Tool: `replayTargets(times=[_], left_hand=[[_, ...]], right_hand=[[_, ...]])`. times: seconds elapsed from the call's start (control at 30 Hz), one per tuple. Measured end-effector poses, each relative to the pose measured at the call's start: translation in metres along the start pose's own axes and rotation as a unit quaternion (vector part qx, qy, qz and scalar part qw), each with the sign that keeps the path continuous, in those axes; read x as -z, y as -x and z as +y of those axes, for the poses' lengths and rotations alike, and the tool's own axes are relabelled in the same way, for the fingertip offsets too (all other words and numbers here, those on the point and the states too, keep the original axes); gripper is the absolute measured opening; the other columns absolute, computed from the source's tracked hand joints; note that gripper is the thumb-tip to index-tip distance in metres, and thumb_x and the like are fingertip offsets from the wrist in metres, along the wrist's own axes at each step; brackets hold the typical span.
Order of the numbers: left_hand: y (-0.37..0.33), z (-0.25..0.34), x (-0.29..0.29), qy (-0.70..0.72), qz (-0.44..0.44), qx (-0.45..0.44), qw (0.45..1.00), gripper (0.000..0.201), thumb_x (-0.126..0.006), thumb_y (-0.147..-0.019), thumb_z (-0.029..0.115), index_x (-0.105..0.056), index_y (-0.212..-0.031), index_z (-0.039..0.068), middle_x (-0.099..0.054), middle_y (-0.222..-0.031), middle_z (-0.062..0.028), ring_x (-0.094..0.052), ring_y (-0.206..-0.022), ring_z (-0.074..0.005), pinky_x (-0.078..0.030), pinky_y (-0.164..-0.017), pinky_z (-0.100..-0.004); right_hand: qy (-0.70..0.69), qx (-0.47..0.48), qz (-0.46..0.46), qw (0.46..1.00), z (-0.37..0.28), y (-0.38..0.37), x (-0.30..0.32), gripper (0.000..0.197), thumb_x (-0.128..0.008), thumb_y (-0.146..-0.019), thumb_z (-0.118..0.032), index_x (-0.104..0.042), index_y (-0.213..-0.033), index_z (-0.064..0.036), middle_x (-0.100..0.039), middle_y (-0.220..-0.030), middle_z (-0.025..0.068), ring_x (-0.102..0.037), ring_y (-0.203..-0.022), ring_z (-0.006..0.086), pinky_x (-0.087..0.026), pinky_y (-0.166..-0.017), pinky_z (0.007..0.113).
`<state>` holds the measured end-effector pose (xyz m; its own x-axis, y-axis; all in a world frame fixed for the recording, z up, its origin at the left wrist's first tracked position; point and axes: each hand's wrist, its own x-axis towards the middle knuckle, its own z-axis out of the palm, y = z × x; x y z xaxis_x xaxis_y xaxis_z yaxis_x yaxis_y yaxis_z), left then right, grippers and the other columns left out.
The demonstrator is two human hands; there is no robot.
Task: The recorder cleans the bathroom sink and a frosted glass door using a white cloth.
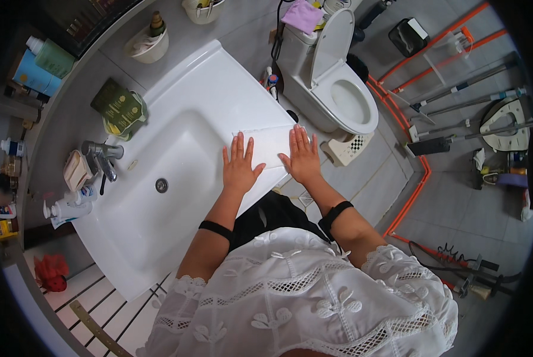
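A flat white rectangular sheet [269,144], either cloth or paper towel, lies on the right-hand ledge of the white washbasin [234,71]. My left hand [240,166] rests flat over the sheet's left end, with its fingers straight and the thumb held out. Over the right end lies my right hand [303,157], also flat, its thumb pointing inward. Between the two hands the middle of the sheet shows. Neither hand is closed around anything. Left of the ledge is the basin's bowl, with a round drain [162,185] and a chrome tap [102,159].
Behind the tap side stand a green packet [119,107], a folded cloth [77,171] and a white pump bottle [70,208]. A toilet [353,98] with its lid raised is beyond the ledge. Long-handled brushes [430,146] hang along the right wall.
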<state>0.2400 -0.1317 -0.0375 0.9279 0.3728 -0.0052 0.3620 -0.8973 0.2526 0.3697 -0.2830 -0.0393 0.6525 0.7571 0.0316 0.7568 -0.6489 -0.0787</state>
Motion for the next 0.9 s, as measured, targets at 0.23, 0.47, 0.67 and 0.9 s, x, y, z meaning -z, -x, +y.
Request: replayTargets(times=[0.23, 0.47, 0.67, 0.9], left_hand=[[-0.010, -0.002, 0.010, 0.055, 0.016, 0.056, 0.997, 0.084, -0.053, -0.080, 0.051, -0.020, -0.142, 0.006, -0.011, -0.150, -0.0090, -0.012, -0.138, -0.0218, -0.007, -0.109, -0.0511], [-0.007, -0.007, 0.004, -0.030, -0.032, -0.038, 0.998, 0.076, -0.049, -0.084, 0.046, -0.019, -0.142, 0.009, -0.010, -0.150, -0.0044, -0.011, -0.138, -0.0189, -0.005, -0.109, -0.0527], [-0.012, -0.008, 0.014, 0.024, -0.059, -0.034, 0.997, 0.072, -0.053, -0.084, 0.039, -0.022, -0.141, 0.009, -0.013, -0.150, -0.0043, -0.013, -0.138, -0.0193, -0.008, -0.109, -0.0527], [0.015, -0.001, 0.006, 0.037, -0.058, -0.134, 0.989, 0.065, -0.055, -0.084, 0.030, -0.028, -0.139, 0.010, -0.017, -0.149, -0.0059, -0.016, -0.137, -0.0209, -0.011, -0.109, -0.0495]], right_hand=[[-0.053, 0.041, 0.087, 0.994, -0.024, -0.003, 0.007, 0.069, -0.043, -0.087, -0.041, -0.027, -0.136, 0.0042, -0.023, -0.144, 0.0212, -0.019, -0.135, 0.0320, -0.011, -0.108, 0.054], [-0.017, 0.073, 0.012, 0.997, -0.012, -0.007, -0.002, 0.068, -0.039, -0.089, -0.048, -0.025, -0.140, -0.0054, -0.022, -0.147, 0.0092, -0.018, -0.136, 0.0208, -0.006, -0.110, 0.047], [-0.019, -0.034, 0.085, 0.996, 0.016, 0.003, -0.003, 0.061, -0.051, -0.086, -0.037, -0.035, -0.134, -0.0036, -0.034, -0.138, 0.0172, -0.030, -0.130, 0.0274, -0.020, -0.107, 0.047], [-0.154, -0.218, 0.072, 0.961, 0.016, -0.003, 0.010, 0.025, -0.067, -0.070, -0.022, -0.062, -0.088, -0.0039, -0.057, -0.088, 0.0132, -0.054, -0.088, 0.0327, -0.042, -0.078, 0.042]])
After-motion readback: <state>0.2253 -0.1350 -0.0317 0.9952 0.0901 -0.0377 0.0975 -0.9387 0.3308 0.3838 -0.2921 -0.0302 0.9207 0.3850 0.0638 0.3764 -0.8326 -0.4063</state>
